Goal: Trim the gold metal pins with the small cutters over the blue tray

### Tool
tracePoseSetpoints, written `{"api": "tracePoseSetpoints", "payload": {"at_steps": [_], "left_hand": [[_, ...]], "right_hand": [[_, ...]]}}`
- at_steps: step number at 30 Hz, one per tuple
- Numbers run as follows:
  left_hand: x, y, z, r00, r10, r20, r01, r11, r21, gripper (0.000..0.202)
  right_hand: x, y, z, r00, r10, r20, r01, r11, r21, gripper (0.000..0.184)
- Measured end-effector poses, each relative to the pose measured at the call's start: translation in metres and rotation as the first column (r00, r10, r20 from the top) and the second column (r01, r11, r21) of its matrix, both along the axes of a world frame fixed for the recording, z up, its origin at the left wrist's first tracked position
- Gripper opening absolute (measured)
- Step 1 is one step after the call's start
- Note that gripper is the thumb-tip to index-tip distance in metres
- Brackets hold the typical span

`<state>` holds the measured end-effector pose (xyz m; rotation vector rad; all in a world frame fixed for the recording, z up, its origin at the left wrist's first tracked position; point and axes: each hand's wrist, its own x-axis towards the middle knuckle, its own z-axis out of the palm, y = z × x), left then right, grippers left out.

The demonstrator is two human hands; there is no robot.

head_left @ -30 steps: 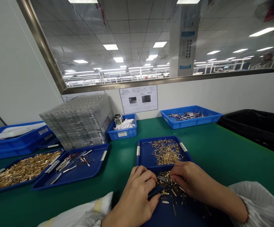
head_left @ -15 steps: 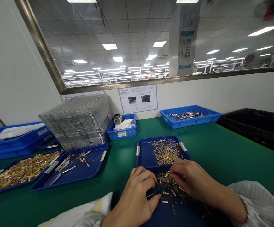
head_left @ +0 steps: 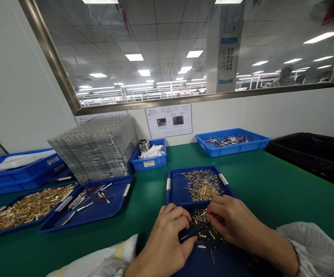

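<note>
My left hand (head_left: 171, 234) is closed around the dark blue handles of a pair of pliers (head_left: 190, 232). The metal jaws point right, toward my right hand (head_left: 227, 215). That hand's fingertips are pinched together by the jaw tips; whatever is between them is too small to make out. Under both hands lies a dark blue tray (head_left: 195, 265) with small gold-coloured metal pieces (head_left: 211, 234) scattered in it. Just beyond, another blue tray (head_left: 178, 188) holds a heap of thin gold-coloured pins (head_left: 204, 186).
To the left are a tray of gold parts (head_left: 37, 206), a tray with tweezers and wires (head_left: 117, 206) and a stack of clear plastic trays (head_left: 97, 150). Behind stand a small blue bin (head_left: 152, 163) and a blue tray of parts (head_left: 233, 149). A black-lined bin (head_left: 313, 157) is at right.
My right hand has shifted very slightly at the jaw tips. The pliers and my left hand stay in nearly the same place. Behind the window, a person has moved a little left.
</note>
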<state>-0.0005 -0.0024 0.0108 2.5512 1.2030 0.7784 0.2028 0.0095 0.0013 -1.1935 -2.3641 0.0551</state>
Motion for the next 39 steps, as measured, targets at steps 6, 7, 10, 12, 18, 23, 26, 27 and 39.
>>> {"api": "tracePoseSetpoints", "payload": {"at_steps": [6, 7, 10, 12, 18, 23, 26, 27, 39], "left_hand": [[-0.001, 0.000, 0.000, 0.995, 0.011, -0.100, -0.010, 1.000, 0.008, 0.005], [-0.001, 0.000, 0.000, 0.995, 0.018, -0.098, -0.017, 1.000, 0.014, 0.005], [-0.002, 0.001, -0.001, 0.995, 0.048, -0.091, -0.046, 0.999, 0.022, 0.005], [-0.002, 0.001, -0.002, 0.995, 0.052, -0.085, -0.050, 0.999, 0.019, 0.006], [-0.001, 0.002, -0.002, 0.999, -0.013, -0.036, 0.015, 0.999, 0.037, 0.007], [-0.001, 0.001, -0.001, 1.000, -0.029, 0.002, 0.028, 0.997, 0.067, 0.009], [-0.002, 0.000, -0.001, 1.000, -0.006, -0.008, 0.006, 0.997, 0.072, 0.008], [-0.001, -0.001, -0.001, 1.000, 0.001, -0.012, 0.000, 0.997, 0.076, 0.008], [0.002, -0.003, 0.004, 0.989, -0.068, 0.130, 0.029, 0.960, 0.278, 0.007]], "right_hand": [[0.000, 0.001, 0.003, 0.997, -0.040, -0.070, 0.040, 0.999, 0.009, 0.016], [0.001, 0.001, 0.003, 0.995, -0.064, -0.071, 0.064, 0.998, -0.001, 0.015], [0.003, 0.004, 0.002, 0.993, -0.080, -0.085, 0.073, 0.993, -0.089, 0.015], [0.005, 0.004, 0.001, 0.988, -0.030, -0.151, 0.004, 0.985, -0.171, 0.019], [0.004, 0.004, 0.003, 0.965, 0.038, -0.259, -0.113, 0.954, -0.278, 0.020], [0.002, 0.004, 0.005, 0.965, 0.001, -0.261, -0.076, 0.958, -0.278, 0.015], [0.002, 0.004, 0.008, 0.962, 0.001, -0.274, -0.080, 0.958, -0.276, 0.017], [0.002, 0.004, 0.008, 0.961, 0.000, -0.276, -0.079, 0.959, -0.274, 0.017], [-0.004, -0.002, 0.014, 0.895, -0.046, -0.443, -0.052, 0.977, -0.206, 0.017]]}}
